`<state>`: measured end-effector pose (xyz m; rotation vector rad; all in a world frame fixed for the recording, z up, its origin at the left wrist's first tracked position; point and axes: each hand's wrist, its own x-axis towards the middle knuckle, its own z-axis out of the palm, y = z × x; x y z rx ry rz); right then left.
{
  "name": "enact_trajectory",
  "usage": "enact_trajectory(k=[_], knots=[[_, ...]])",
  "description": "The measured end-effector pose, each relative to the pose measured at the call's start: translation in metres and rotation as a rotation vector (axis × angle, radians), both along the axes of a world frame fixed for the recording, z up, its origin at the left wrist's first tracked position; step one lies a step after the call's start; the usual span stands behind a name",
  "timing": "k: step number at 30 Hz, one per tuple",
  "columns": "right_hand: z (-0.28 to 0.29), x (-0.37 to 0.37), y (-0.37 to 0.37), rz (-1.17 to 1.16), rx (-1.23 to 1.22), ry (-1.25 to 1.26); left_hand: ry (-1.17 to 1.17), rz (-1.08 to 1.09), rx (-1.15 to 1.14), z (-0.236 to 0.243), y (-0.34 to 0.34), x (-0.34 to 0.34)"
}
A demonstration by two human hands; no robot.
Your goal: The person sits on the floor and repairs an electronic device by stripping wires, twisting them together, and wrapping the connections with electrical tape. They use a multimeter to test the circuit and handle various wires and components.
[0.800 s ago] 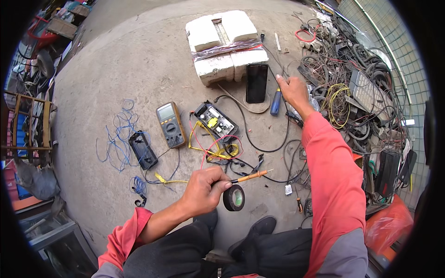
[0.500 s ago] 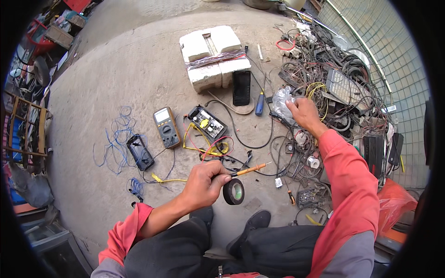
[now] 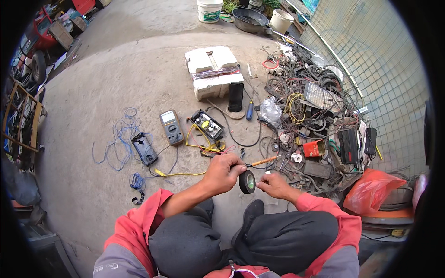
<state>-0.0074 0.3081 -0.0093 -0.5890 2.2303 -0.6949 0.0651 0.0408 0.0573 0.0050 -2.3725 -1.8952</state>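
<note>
My left hand [image 3: 225, 172] is closed, holding an orange-handled test probe [image 3: 265, 161] that points right. From the same fingers hangs a roll of black electrical tape [image 3: 247, 182] with a pale green core. Just right of the roll is my right hand [image 3: 276, 186], its thumb and fingers pinched together; anything between them is too small to make out. Beyond my hands, a multimeter [image 3: 172, 127] lies on the concrete beside an opened black case with a circuit board [image 3: 207, 124]. Left of these is an empty black case half [image 3: 144, 149].
A heap of tangled cables [image 3: 320, 99] fills the right side along a mesh fence [image 3: 384, 69]. A white foam block [image 3: 213, 69] with a phone [image 3: 236, 97] leaning on it stands ahead. A blue-handled screwdriver [image 3: 250, 111], blue wire [image 3: 121, 143] and clear plastic bag [image 3: 270, 111] lie around.
My right hand has let go of the clear plastic bag and come back beside the tape roll. The left hand still holds probe and tape. The view has tilted up, bringing buckets into sight.
</note>
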Motion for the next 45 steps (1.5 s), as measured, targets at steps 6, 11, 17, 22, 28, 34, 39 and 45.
enact_trajectory(k=[6,11,17,22,28,34,39,45], knots=[[0.042,0.025,-0.011,-0.231,0.038,-0.323,0.148,0.013,-0.021,-0.01,0.007,-0.005],[0.067,0.023,-0.03,-0.169,-0.004,-0.219,0.161,0.007,-0.071,-0.016,0.004,-0.001],[0.029,-0.004,-0.041,-0.071,-0.027,-0.079,0.059,0.04,-0.1,-0.012,0.011,-0.005],[0.003,-0.016,-0.057,-0.168,-0.172,-0.189,-0.104,0.085,-0.186,-0.008,0.01,-0.008],[-0.013,-0.032,-0.052,-0.417,-0.494,-0.142,-0.252,0.083,-0.232,-0.007,0.022,-0.022],[-0.007,-0.029,-0.062,-0.529,-0.915,-0.353,-0.231,0.096,-0.372,0.007,0.023,-0.026],[0.004,-0.026,-0.074,-0.393,-0.963,-0.505,-0.329,0.091,-0.376,0.017,0.01,-0.013],[0.003,-0.019,-0.08,-0.261,-0.98,-0.617,-0.329,0.078,-0.426,0.005,-0.002,-0.013]])
